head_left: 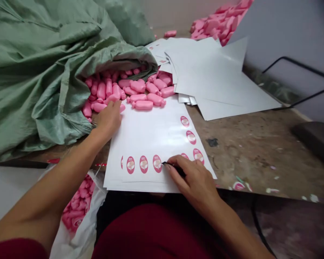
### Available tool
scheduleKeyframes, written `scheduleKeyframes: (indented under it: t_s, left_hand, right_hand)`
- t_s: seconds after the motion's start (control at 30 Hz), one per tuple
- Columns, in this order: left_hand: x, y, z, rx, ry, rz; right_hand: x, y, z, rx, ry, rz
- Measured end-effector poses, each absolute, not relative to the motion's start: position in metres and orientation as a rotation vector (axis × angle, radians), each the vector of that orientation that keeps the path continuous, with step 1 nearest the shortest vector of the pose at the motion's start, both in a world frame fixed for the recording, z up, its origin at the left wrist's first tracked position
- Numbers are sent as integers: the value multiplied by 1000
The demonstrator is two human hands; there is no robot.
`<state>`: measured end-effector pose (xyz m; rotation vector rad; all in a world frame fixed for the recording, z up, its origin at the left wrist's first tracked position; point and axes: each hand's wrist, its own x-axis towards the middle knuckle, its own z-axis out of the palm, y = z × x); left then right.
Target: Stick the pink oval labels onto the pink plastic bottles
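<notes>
My left hand is closed around a small pink bottle at the edge of a pile of pink bottles. The pile spills from a green sack onto a white sticker sheet. My right hand pinches a slim black pointed tool; its exact kind is mostly hidden by my fingers. Its tip meets the right edge of an oval pink sticker in the sheet's lower row. More oval stickers run up the sheet's right side, while its middle is bare white.
Large white sheets lie stacked loosely behind, on the worn brown table. Another heap of pink bottles sits at the back right. Below the table's front edge hangs a white bag of pink bottles. A black metal frame stands at right.
</notes>
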<state>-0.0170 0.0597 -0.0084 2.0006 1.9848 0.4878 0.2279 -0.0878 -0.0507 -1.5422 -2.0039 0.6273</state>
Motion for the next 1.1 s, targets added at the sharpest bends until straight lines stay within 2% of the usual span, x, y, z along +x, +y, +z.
scheduleKeyframes:
  t_s: [0.07, 0.2, 0.3, 0.67, 0.9, 1.1]
  left_hand:
    - [-2, 26, -8, 1837, 1811, 621]
    - [37, -37, -17, 898, 1242, 935]
    - [53, -54, -25, 623, 1190, 1037]
    - [52, -52, -30, 649, 1183, 994]
    - [50, -51, -31, 685, 1169, 978]
    - [51, -51, -30, 685, 1152, 981]
  right_hand:
    - [231, -84, -53, -1533, -2040, 565]
    - [232, -75, -54, -1540, -2078, 420]
    - [229, -71, -55, -1535, -2139, 315]
    - [221, -71, -55, -1566, -2197, 156]
    - [217, -70, -55, -1581, -2189, 246]
    - [224, -73, -52, -1593, -2196, 148]
